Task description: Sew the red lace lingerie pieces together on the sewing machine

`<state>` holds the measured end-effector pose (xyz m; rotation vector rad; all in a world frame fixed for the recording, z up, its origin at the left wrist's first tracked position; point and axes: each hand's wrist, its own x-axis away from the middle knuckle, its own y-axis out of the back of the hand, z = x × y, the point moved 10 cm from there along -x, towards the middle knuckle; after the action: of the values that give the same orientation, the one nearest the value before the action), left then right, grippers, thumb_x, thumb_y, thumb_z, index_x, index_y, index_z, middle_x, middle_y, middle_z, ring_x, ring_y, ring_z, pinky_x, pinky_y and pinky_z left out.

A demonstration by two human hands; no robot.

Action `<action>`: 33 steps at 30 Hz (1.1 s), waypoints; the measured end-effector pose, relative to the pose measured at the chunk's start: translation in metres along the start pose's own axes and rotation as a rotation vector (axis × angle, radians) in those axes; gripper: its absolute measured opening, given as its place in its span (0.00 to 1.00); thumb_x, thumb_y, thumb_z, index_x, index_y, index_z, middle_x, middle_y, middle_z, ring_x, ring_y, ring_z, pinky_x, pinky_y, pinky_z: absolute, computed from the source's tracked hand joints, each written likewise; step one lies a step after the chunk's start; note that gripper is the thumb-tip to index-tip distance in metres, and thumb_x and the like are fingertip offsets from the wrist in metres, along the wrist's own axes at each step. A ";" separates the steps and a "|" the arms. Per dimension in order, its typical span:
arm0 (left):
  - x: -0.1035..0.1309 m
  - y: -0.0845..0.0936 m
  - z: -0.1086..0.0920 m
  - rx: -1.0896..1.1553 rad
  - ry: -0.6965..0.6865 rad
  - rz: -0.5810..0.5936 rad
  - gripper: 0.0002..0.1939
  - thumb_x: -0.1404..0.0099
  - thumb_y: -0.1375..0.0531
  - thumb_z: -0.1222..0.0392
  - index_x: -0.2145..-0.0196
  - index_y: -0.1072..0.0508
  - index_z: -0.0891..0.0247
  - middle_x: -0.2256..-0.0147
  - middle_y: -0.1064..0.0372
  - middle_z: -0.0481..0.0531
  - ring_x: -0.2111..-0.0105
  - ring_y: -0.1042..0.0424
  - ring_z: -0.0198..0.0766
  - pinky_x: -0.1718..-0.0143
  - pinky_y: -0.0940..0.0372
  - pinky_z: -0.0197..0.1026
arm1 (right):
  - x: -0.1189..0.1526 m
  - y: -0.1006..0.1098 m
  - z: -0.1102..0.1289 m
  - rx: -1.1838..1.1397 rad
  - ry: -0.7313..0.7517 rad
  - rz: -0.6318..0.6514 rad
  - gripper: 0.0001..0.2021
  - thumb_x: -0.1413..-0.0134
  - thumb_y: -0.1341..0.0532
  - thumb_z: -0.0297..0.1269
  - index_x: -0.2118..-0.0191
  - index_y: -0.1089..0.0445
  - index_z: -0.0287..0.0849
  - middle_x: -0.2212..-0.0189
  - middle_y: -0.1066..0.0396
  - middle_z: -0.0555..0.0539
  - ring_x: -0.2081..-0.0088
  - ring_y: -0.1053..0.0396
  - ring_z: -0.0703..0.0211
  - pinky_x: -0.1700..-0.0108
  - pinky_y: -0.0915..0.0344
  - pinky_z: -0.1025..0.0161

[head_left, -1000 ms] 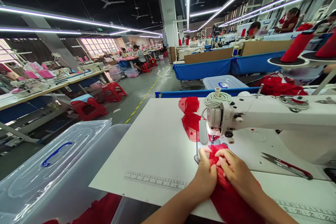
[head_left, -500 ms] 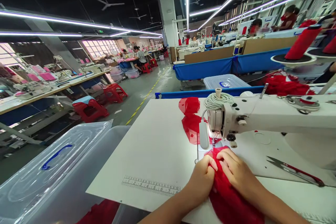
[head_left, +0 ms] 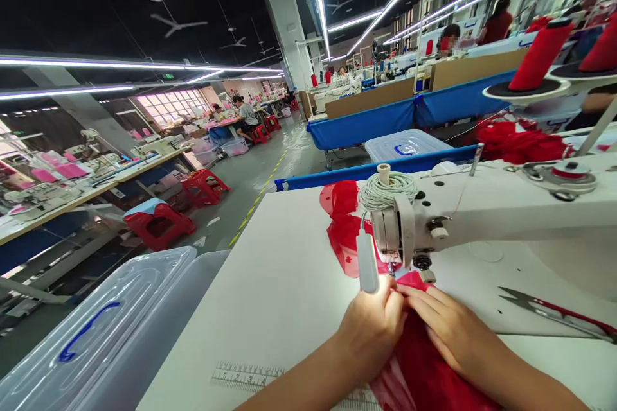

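"Red fabric, there, under the hands. How does it lie?"

"Lengthwise from beside the needle area back toward the person, between the forearms, down over the near part of the white table. Its upper end is right at the fingertips."

"Which hand is nearer the needle?"

"The left hand, I'd judge, just below the small lamp. Its fingers are curled closed, gripping the fabric. The right hand comes across from the other side, fingers together and stretched over the cloth, tips meeting the left ones. Whether they pinch it, I can't tell."

"Anything different from half a second ago?"

"Yes. The hands had a strip of red showing between them; now the fingertips have closed together across it. A paler fold shows beneath the left wrist, and the whole view has tilted."
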<state>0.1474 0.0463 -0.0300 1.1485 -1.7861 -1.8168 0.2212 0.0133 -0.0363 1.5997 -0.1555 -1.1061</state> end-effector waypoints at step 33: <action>-0.006 0.007 0.009 0.201 0.112 0.081 0.14 0.39 0.56 0.76 0.71 0.39 0.60 0.66 0.31 0.57 0.69 0.33 0.45 0.68 0.35 0.44 | -0.008 0.003 -0.009 -0.047 -0.086 0.050 0.17 0.39 0.54 0.25 0.58 0.28 0.41 0.67 0.25 0.43 0.64 0.30 0.54 0.61 0.30 0.59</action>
<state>0.1425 0.0553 -0.0223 1.2058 -1.9535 -1.5247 0.2243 0.0235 -0.0303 1.4997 -0.2234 -1.1319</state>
